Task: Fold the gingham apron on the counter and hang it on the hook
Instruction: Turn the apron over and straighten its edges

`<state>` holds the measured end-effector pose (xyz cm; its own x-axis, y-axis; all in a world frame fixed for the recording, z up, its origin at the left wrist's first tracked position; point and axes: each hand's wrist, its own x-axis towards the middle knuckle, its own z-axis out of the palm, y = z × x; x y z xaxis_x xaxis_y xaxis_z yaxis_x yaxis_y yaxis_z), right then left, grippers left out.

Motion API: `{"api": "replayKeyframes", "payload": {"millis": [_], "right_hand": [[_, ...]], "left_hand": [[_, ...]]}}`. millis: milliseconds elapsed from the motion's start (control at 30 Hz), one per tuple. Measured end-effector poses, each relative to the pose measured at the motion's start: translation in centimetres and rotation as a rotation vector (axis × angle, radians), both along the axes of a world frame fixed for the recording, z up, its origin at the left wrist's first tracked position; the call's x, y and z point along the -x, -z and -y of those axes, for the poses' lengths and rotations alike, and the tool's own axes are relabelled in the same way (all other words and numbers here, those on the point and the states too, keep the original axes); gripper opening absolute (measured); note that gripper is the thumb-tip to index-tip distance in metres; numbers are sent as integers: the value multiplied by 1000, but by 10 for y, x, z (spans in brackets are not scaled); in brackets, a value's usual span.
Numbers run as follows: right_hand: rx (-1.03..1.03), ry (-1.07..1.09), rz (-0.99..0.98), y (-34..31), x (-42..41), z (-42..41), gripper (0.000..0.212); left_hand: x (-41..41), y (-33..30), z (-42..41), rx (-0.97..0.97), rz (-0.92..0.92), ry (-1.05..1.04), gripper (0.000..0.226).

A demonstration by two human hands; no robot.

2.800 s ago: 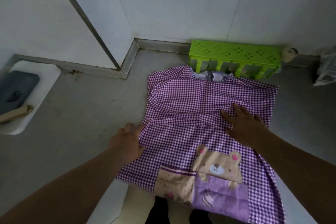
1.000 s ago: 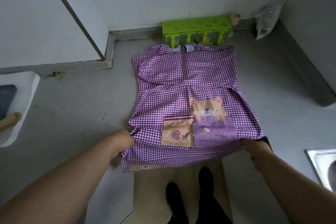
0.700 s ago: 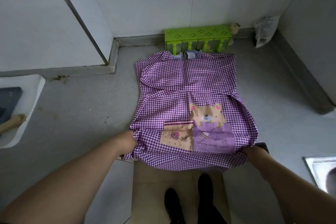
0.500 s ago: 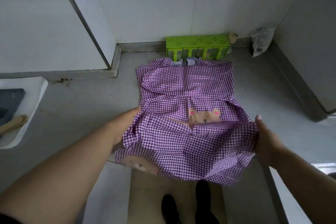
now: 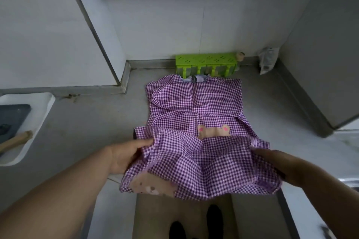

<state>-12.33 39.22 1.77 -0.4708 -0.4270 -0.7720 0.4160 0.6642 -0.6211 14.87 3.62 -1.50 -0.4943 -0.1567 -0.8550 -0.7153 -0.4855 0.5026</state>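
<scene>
Left hand (image 5: 124,156) fingers pinch the gingham apron (image 5: 194,122) at its near left edge; right hand (image 5: 285,165) fingers curl round the near right edge. Between them the hem is lifted, turned toward the bear patch. One apron, its top flat on the grey surface (image 5: 87,122), touching one green rack (image 5: 206,63).
</scene>
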Motion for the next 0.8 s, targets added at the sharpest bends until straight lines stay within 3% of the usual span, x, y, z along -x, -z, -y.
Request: {"api": "replayKeyframes", "payload": {"millis": [67,133,200,267,400,500,567,667,800], "right_hand": [[-62,-46,-20,-3,-10,0,52],[41,106,11,-12,-12,4,41],[124,307,28,-22,-10,11,53],[130,279,27,-25,-8,11,57],[-5,146,-6,-27,-16,7,56],[128,357,18,-43,-11,14,50],[159,298,47,-51,-10,15,50],[44,95,-1,-51,-16,10,33],[130,260,-40,-58,-28,25,28]], "left_hand": [[-1,-4,-14,-23,19,73,54],[8,-14,-19,55,-30,-53,45],[19,-28,-20,22,-120,-237,63],[23,-38,-22,-44,-146,-293,87],[15,-55,-32,-115,-253,-74,77],[16,-69,-31,-125,-364,-39,70],[19,-78,-36,-126,-460,-68,53],[24,-75,-35,-263,-543,-35,76],[39,-62,-39,-142,-445,104,88]]}}
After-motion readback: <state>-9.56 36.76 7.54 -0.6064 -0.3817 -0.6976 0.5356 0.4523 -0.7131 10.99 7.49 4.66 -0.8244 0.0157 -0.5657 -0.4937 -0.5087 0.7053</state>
